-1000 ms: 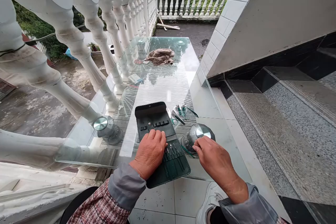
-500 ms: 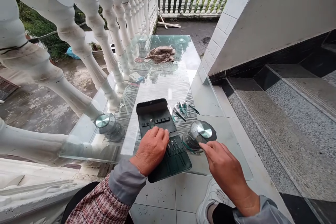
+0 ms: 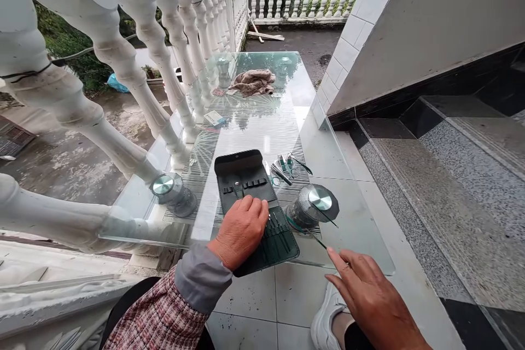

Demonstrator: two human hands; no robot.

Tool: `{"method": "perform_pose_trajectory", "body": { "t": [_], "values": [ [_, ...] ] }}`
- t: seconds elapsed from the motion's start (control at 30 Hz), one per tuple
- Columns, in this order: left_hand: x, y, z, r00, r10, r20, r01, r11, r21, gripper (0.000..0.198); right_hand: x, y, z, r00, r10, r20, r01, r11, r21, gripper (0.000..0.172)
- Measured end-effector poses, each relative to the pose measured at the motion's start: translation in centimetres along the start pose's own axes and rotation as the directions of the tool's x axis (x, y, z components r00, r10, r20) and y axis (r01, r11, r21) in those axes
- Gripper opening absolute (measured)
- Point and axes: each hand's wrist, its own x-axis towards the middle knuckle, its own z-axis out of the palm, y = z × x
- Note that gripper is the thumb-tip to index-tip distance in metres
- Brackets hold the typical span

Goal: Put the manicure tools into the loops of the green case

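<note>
A dark green manicure case (image 3: pixel 246 172) lies unfolded on the glass table, with elastic loops in its upper flap and slim metal tools (image 3: pixel 275 223) in the lower slots. My left hand (image 3: pixel 241 229) rests on the middle of the case, fingers curled over it; the fingertips and thumb are hidden. At the front right, my right hand (image 3: pixel 365 290) is open, thumb and index finger apart. Its index fingertip is at the near end of a thin dark-handled tool (image 3: pixel 318 240) on the glass. Beyond the case, several nail clippers (image 3: pixel 285 167) lie in a small group.
The glass table (image 3: pixel 348 251) stands on round pedestals, one (image 3: pixel 314 205) close to my right hand. A crumpled brown cloth (image 3: pixel 252 83) and a small packet (image 3: pixel 214 118) lie farther back. White balusters (image 3: pixel 123 65) line the left; stone steps (image 3: pixel 430 175) rise on the right.
My right hand has let go of the thin tool and drawn back toward me, to the lower right. The left hand has shifted slightly over the tool slots.
</note>
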Motion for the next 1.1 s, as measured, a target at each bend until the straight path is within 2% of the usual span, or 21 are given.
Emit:
{"method": "perform_pose_trajectory", "body": {
  "t": [0.17, 0.27, 0.33, 0.4, 0.5, 0.63, 0.87, 1.1],
  "values": [
    [-0.1, 0.3, -0.3, 1.000, -0.010, -0.003, 0.010, 1.000, -0.011, 0.025, -0.8, 0.3, -0.2, 1.000, 0.013, -0.008, -0.013, 1.000, -0.018, 0.041],
    [-0.3, 0.3, -0.3, 1.000, -0.015, -0.028, 0.015, 1.000, -0.006, 0.026, -0.8, 0.3, -0.4, 0.999, 0.034, -0.028, -0.034, 0.999, 0.009, 0.033],
    [-0.5, 0.3, -0.3, 0.999, -0.019, -0.042, 0.019, 1.000, -0.010, 0.026, -0.6, 0.2, -0.6, 0.995, 0.097, -0.032, -0.094, 0.991, 0.098, 0.025],
    [-0.6, 0.2, -0.3, 0.999, -0.021, -0.044, 0.020, 1.000, -0.014, 0.026, -0.1, 0.0, -1.0, 0.979, 0.204, 0.020, -0.202, 0.946, 0.254, 0.019],
    [-0.6, 0.2, -0.2, 0.999, -0.018, -0.033, 0.018, 1.000, -0.004, 0.027, 1.1, -0.8, -1.7, 0.923, 0.328, 0.200, -0.384, 0.788, 0.481, 0.018],
    [-0.4, 0.2, 0.2, 0.999, -0.040, 0.024, 0.041, 0.999, -0.022, 0.025, 3.0, -2.3, -2.1, 0.839, 0.345, 0.421, -0.542, 0.596, 0.593, 0.024],
    [-0.4, 0.1, 0.9, 0.996, -0.049, 0.081, 0.050, 0.999, -0.010, 0.029, 5.2, -3.3, -1.5, 0.671, 0.377, 0.638, -0.741, 0.349, 0.573, 0.029],
    [-0.6, 0.1, 0.9, 0.995, -0.042, 0.095, 0.044, 0.999, -0.014, 0.028, 5.5, -3.2, -0.9, 0.500, 0.374, 0.782, -0.863, 0.133, 0.488, 0.025]
  ]
}}
